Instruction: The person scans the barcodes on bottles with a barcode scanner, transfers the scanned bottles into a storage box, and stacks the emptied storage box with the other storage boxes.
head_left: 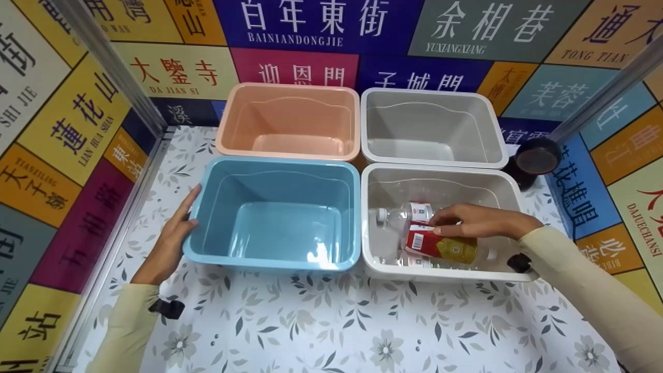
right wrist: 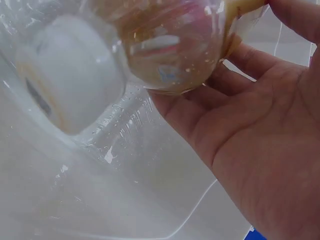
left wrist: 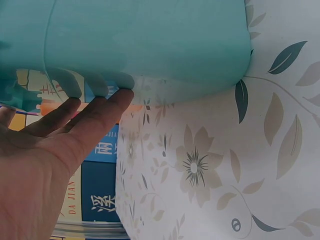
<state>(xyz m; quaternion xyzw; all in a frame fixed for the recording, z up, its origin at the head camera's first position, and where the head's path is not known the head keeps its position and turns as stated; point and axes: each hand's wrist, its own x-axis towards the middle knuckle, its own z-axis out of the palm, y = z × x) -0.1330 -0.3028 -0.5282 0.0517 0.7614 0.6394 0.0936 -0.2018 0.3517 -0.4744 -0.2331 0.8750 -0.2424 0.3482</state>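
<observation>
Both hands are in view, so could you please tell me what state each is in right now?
Left hand: open, touching the blue bin.
Right hand: closed, holding the red-and-gold bottle.

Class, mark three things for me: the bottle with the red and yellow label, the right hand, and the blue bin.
Bottle (head_left: 446,248): head view, on the yellow part of its label.
Right hand (head_left: 479,221): head view, on the back of the hand.
Blue bin (head_left: 287,225): head view, on its bare floor.

Long, plain, pale cream sleeves (head_left: 127,326) and small, black, blocky wrist-worn devices (head_left: 170,309), one per side.
</observation>
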